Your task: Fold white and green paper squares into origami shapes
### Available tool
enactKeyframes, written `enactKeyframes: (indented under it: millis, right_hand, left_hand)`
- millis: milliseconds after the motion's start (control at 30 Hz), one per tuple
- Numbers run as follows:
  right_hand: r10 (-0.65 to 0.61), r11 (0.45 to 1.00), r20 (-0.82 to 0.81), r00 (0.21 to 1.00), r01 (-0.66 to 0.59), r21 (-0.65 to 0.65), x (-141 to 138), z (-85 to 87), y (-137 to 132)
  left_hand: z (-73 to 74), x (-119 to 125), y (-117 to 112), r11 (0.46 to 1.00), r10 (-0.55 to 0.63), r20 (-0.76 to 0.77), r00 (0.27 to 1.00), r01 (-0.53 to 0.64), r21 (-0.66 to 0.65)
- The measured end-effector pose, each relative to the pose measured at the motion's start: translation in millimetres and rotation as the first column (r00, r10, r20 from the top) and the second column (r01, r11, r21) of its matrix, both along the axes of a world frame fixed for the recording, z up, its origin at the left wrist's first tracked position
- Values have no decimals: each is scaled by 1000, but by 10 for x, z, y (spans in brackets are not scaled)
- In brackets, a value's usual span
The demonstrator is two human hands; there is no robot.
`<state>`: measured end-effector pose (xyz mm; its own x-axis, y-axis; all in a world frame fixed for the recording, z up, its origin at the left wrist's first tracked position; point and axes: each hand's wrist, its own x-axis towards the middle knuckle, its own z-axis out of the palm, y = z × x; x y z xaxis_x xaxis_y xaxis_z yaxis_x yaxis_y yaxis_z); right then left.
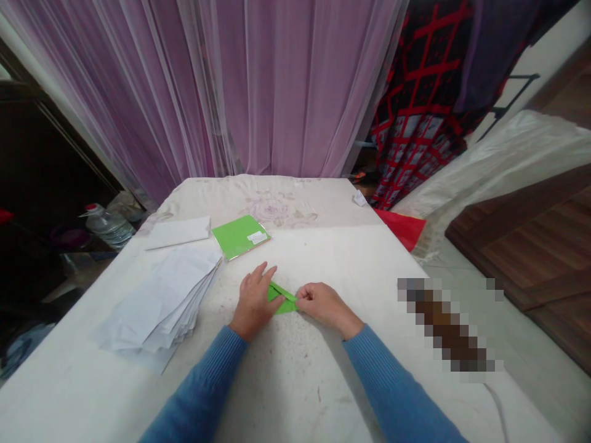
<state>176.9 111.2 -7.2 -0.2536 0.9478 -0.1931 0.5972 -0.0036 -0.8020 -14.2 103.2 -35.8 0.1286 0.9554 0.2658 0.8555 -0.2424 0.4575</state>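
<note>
A small folded piece of green paper (285, 306) lies on the white-covered table between my two hands. Its upper side shows a narrow folded strip along a slanting edge. My left hand (253, 303) rests at the paper's left end, fingers stretched and apart, with the thumb lying on the paper. At the right end, my right hand (325, 304) is closed, thumb and forefinger pinching the tip. The left hand covers part of the paper.
Beyond my hands lies a pack of green paper (237, 234) with a white label. Left of it are a white pad (178, 232) and a stack of loose white sheets (161, 301). A blurred-out item (447, 326) with a cord lies at right. A crumpled white scrap (359, 198) sits at the far right corner.
</note>
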Motion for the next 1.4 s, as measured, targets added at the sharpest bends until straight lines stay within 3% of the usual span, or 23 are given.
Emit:
enactKeyframes:
  millis: [100,200,267,333,467,533,600,700,833,967,1100,1267,1400]
  right_hand:
    - [-110,986,68,992,100,135,-16,38,-54]
    - [-267,915,61,962,233,330,-36,46,-139]
    - [-314,846,62,947,250,471,-63,42,-193]
    - [-323,775,98,941,204,599,-103,32,-236]
    - [-270,660,165,949,58,749,-182,-3,-289]
    - [-207,614,141,968,16,789,-203,-26,-295]
    - [-123,585,108,986,-16,811,-212,-51,-289]
    - [0,579,88,996,-72,812,-216,-81,-270]
    - [87,611,58,995,-100,785,-224,-95,-256]
    - [163,640,28,986,-127,758,-231,-95,-265]
    - [205,683,-24,978,-125,719,-229,-106,-273]
    - [131,705,-77,988,-39,708,-245,-151,-239]
    - [72,743,-85,994,4,669,-256,-141,-219]
  left_hand:
    - [58,-42,13,999,18,117,993,-23,47]
    - [153,-46,9,992,64,326,943,-97,85]
    - [215,7,-11,990,132,497,858,-138,-24]
    - [257,101,-41,977,191,639,745,-80,-199]
    - [273,281,-80,956,223,801,555,36,-291]
    - [260,310,-79,956,238,829,507,29,-292]
    - [244,298,-70,952,265,823,503,1,-307]
    - [230,255,-63,938,319,816,483,-38,-344]
    - [233,232,-71,930,327,850,412,22,-368]
    - [222,233,-70,923,314,839,444,63,-378]
    - [177,209,-57,926,290,786,546,46,-374]
    - [141,191,-63,975,142,683,716,17,-220]
    - [103,204,-67,989,35,610,792,60,-135]
